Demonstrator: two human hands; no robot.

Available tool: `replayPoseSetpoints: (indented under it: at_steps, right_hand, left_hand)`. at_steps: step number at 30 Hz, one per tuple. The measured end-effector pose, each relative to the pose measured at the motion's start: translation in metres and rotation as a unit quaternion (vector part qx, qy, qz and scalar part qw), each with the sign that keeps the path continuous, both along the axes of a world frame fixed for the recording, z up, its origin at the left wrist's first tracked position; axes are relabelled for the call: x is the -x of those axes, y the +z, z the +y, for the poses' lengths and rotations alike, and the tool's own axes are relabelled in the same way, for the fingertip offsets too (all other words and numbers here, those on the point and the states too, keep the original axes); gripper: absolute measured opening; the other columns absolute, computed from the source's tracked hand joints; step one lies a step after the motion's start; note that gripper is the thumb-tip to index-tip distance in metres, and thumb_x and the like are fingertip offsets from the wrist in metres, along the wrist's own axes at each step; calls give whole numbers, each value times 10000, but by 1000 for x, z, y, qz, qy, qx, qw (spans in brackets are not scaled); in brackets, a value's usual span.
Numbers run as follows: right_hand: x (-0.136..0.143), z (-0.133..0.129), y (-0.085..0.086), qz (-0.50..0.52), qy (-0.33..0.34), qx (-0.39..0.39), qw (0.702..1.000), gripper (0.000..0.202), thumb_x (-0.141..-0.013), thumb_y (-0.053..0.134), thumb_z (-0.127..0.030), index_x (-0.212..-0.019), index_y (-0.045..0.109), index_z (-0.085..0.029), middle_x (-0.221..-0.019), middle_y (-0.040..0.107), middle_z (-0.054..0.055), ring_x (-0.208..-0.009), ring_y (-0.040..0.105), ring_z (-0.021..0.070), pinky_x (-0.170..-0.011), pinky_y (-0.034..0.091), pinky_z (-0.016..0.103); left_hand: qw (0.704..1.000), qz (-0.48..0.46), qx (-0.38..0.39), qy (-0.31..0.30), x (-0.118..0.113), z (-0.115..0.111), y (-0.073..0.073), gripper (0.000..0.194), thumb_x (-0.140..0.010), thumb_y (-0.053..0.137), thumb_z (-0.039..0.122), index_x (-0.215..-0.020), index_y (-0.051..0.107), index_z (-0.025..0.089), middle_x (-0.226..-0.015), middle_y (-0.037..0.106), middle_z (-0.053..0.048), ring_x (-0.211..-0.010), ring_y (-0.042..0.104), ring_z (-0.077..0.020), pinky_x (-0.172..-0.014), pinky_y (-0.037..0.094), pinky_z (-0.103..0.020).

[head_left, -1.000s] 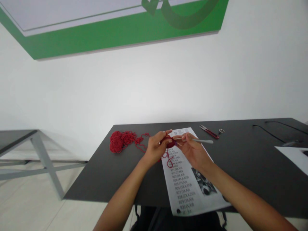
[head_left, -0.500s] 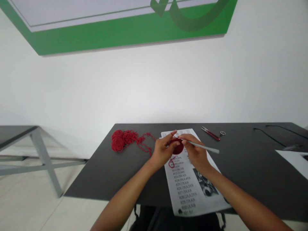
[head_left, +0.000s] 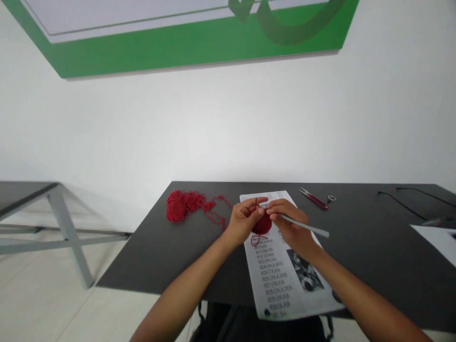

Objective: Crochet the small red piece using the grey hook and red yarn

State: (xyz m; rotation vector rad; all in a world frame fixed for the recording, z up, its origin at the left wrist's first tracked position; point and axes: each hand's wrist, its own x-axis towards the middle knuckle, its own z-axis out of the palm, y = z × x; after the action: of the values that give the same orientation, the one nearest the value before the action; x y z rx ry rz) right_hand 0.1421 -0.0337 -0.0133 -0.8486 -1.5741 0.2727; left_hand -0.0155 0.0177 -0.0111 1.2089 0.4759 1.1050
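Note:
A round red crocheted piece (head_left: 262,225) is pinched between the fingers of my left hand (head_left: 243,220), above a printed sheet (head_left: 270,280). Red yarn passes over my raised left index finger. My right hand (head_left: 294,225) is closed on a crochet hook with a grey handle (head_left: 309,227), which points down to the right. The hook's tip is at the top edge of the red piece, too small to make out clearly. To the left lies a ball of red yarn (head_left: 175,207), with loose strands running toward my left hand.
Red-handled thread snips (head_left: 313,198) and a small metal ring (head_left: 331,198) lie on the dark table (head_left: 142,256) at the right. Further right are glasses (head_left: 438,221) and another paper (head_left: 432,240). A second table (head_left: 24,194) stands at the left.
My right hand has turned a little, and the hook handle now slopes down more steeply. My left index finger has stretched out further to the right. The view has shifted slightly.

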Motion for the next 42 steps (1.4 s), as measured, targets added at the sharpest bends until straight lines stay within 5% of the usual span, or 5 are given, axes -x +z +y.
replayPoseSetpoints:
  at_steps: [8,15,24,36,42]
  right_hand:
    - [-18,7,12,20,121,83,989,334,-959,592,-547,-964,761,-259,-979,775,65,-950,736,233,-843,598,363]
    - [-21,6,20,-41,105,25,993,170,-941,679,-418,-988,791,-299,-1050,810,32,-967,768,211,-861,620,353]
    - [-26,-1,26,-52,78,94,991,315,-941,614,-568,-1008,799,-322,-1089,823,30,-1000,787,246,-880,612,378]
    - [-28,5,-5,149,204,176,951,243,-917,692,-493,-973,785,-276,-1070,819,66,-984,778,260,-844,617,401]
    - [-12,1,6,250,301,198,899,215,-894,733,-467,-928,781,-260,-1006,829,61,-910,795,242,-878,626,425]
  left_hand:
    - [998,17,-44,-44,10,2,12,523,-707,891,407,-1138,763,140,-794,744,-45,-697,657,-131,-695,497,-247]
    - [998,21,-33,-41,14,6,16,572,-688,902,426,-1144,760,111,-824,773,-91,-713,697,-172,-703,542,-276]
    - [996,-40,-7,-85,17,8,13,504,-717,898,363,-1142,754,132,-863,801,-100,-774,747,-188,-749,564,-274]
    - [984,-85,57,-144,16,-2,20,501,-675,924,384,-1076,766,129,-837,802,-104,-743,757,-179,-679,557,-236]
    - [975,-118,93,-166,16,-2,17,462,-668,929,385,-1024,768,139,-810,794,-68,-644,733,-136,-587,547,-189]
